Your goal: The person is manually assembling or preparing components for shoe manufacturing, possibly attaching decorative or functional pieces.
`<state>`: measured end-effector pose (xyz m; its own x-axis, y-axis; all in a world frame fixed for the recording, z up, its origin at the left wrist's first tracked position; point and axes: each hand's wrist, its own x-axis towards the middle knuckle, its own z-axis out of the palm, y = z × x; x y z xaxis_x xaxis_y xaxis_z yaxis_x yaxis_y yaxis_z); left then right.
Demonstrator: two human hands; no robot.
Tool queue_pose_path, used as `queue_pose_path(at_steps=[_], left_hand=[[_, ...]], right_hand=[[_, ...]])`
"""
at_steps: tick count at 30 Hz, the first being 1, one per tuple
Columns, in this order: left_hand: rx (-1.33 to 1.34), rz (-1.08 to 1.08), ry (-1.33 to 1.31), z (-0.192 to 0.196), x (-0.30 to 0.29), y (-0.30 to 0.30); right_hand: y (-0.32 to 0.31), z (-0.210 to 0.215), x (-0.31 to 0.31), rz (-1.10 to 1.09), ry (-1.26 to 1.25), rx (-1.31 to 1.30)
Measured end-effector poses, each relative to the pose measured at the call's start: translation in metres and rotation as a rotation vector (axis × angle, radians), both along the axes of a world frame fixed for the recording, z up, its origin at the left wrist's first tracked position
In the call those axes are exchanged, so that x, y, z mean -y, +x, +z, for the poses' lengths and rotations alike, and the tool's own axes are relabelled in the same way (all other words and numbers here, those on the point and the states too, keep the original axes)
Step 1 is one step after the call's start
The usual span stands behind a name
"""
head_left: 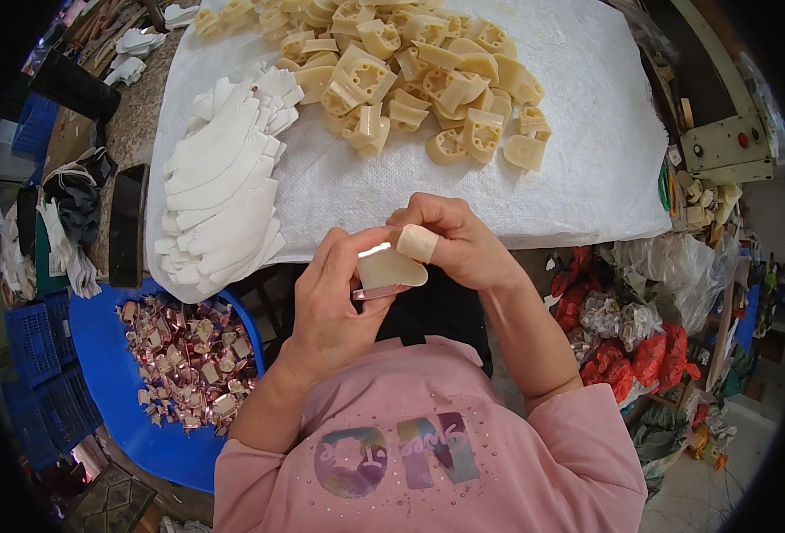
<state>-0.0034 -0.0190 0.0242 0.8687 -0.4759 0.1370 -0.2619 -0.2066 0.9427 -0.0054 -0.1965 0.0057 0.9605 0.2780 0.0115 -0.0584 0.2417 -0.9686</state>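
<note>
In front of my chest, my left hand (334, 275) is closed round a cream shoe heel (390, 269) with a shiny pinkish strip along its lower edge. My right hand (459, 244) pinches the heel's upper side; beige tape (417, 242) wraps its thumb. My fingers hide part of the heel. Beyond my hands, a pile of bare cream plastic heels (481, 133) lies on the table. To the left of them is an overlapping stack of thin white curved pieces (219, 191).
White woven sheeting (588, 142) covers the table. At lower left stands a blue tub (135, 426) holding many small shiny pink-and-cream pieces (188, 355). A dark phone-like slab (128, 224) lies at the left. Red and clear plastic bags (650, 360) and a machine with buttons (732, 147) are at right.
</note>
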Motion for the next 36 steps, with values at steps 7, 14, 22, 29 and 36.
queue_pose_path(at_steps=[7, 14, 22, 29, 36], left_hand=[[0.082, 0.081, -0.051, -0.005, 0.006, 0.004], [0.369, 0.112, 0.015, -0.009, 0.010, 0.004], [0.581, 0.299, 0.073, -0.019, 0.020, 0.002], [0.649, 0.338, 0.118, -0.015, 0.019, 0.003], [0.729, 0.377, 0.194, -0.023, 0.016, 0.008]], right_hand=[[-0.006, 0.001, -0.015, -0.310, -0.479, 0.300], [-0.012, -0.018, -0.005, -0.066, 0.124, 0.141], [-0.016, -0.013, -0.027, -0.338, -0.161, 0.164], [-0.025, -0.012, -0.037, -0.233, 0.519, -0.172], [-0.020, -0.012, -0.045, -0.503, -0.431, 0.290]])
